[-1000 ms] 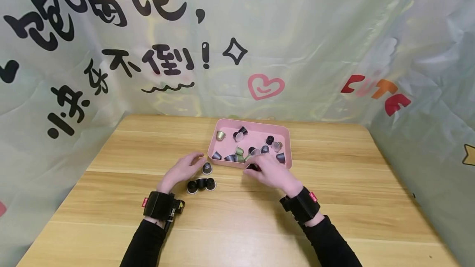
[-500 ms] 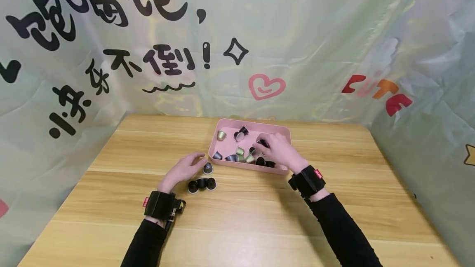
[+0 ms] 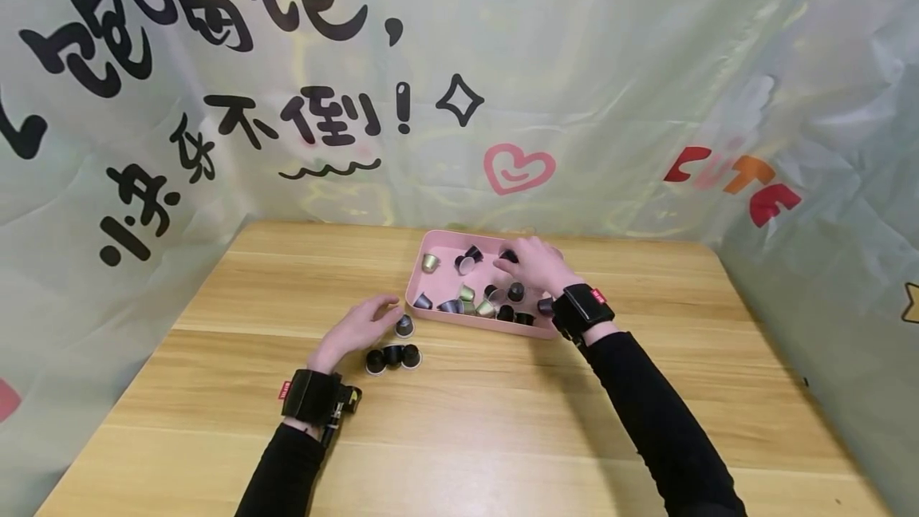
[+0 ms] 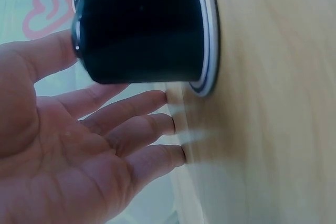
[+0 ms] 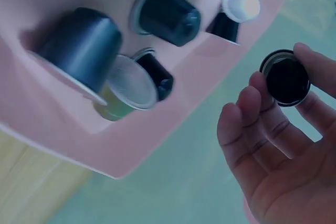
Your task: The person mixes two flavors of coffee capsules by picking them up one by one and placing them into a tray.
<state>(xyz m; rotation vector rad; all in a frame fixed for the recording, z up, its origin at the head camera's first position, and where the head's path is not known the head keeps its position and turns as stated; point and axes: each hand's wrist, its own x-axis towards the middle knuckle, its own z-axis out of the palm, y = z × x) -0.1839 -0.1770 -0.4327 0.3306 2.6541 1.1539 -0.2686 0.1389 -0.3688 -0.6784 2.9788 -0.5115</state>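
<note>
Coffee capsules fill a pink tray (image 3: 431, 242) at the back of a wooden table (image 3: 215, 389), and a person's right hand (image 3: 533, 263) reaches over the tray's far side, fingertips pinching a black capsule (image 5: 286, 80) by its rim. The right-wrist view shows that capsule held clear of the tray, dark dome toward the camera. The left hand (image 3: 356, 327) lies on the table just left of the tray, fingers relaxed and loosely spread, gripping nothing. Its fingertips sit beside a lone capsule (image 3: 405, 326), and a row of three black capsules (image 3: 392, 357) stands near the wrist. Half a second earlier the right hand was lower in the tray, among the middle capsules; it has since moved toward the back edge. The left hand has stayed put.
</note>
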